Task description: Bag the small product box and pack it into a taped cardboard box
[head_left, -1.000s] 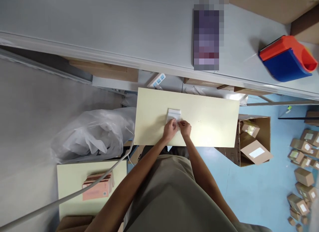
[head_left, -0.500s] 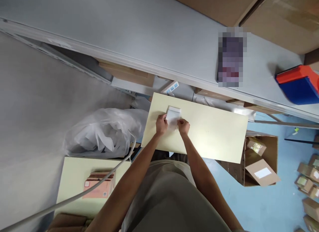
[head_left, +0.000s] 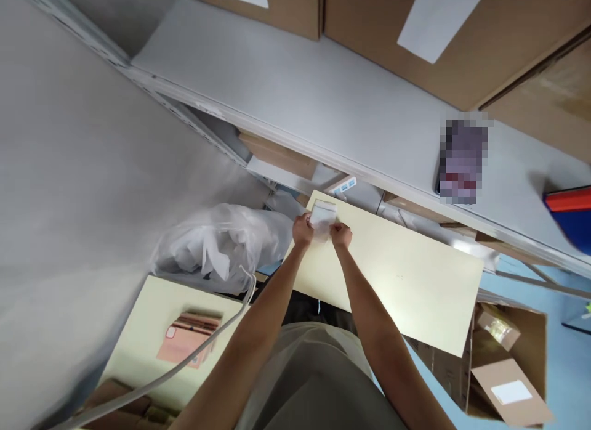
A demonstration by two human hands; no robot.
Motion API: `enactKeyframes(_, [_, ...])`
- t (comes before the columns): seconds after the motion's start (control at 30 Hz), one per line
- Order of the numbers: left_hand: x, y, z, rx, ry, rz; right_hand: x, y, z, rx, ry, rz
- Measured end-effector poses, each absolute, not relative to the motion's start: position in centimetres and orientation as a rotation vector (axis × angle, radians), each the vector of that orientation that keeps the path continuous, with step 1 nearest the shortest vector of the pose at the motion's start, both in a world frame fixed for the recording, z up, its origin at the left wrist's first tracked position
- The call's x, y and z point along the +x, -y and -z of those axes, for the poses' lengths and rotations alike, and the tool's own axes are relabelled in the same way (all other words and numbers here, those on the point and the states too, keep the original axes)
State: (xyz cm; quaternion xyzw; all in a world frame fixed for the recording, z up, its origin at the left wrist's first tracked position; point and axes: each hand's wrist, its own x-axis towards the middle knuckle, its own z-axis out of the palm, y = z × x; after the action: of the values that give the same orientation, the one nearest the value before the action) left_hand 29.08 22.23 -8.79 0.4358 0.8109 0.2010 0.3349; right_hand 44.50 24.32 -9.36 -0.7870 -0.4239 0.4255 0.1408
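Note:
A small clear plastic pouch [head_left: 323,217] with something white inside sits at the far left corner of a pale yellow board [head_left: 406,276]. My left hand [head_left: 302,228] pinches its left edge. My right hand [head_left: 340,234] pinches its lower right edge. Both hands have curled fingers closed on the pouch.
A grey shelf [head_left: 323,103] runs above the board with cardboard boxes [head_left: 415,29], a phone [head_left: 462,160] and a red-and-blue tape dispenser [head_left: 570,215]. A crumpled plastic bag [head_left: 221,245] lies left. A pink booklet stack [head_left: 187,337] rests on a second yellow board. An open carton [head_left: 503,362] stands at right.
The view has swung up and left, so the shelf boxes now show. My hands stay on the pouch, which sits nearer the board's far left corner.

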Motion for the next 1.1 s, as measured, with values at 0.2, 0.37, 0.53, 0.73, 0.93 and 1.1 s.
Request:
enactKeyframes(0.2, [30.4,-21.7,7.5,1.099,-2.108,-0.608,46.1,-23.6,8.8,-2.164,1.17,-1.338])
enactKeyframes(0.37, [32.9,-15.3,5.8,1.159,-2.066,-0.813,48.7,-16.1,6.6,-1.95,1.135,-1.434])
enactKeyframes(0.53, [35.7,-4.3,4.3,1.073,-2.058,-0.973,53.0,-6.8,4.0,-1.723,1.015,-1.619])
enactKeyframes(0.73, [38.6,9.6,1.5,0.751,-2.181,-1.133,57.8,0.1,0.1,-1.594,1.052,-1.808])
enactKeyframes(0.93, [40.8,18.8,-1.9,0.424,-2.302,-1.365,58.8,3.5,-3.9,-1.448,1.275,-1.941])
enactKeyframes(1.1, [39.8,24.4,-5.8,0.291,-2.459,-1.564,56.7,6.4,-6.7,-1.257,1.479,-2.077])
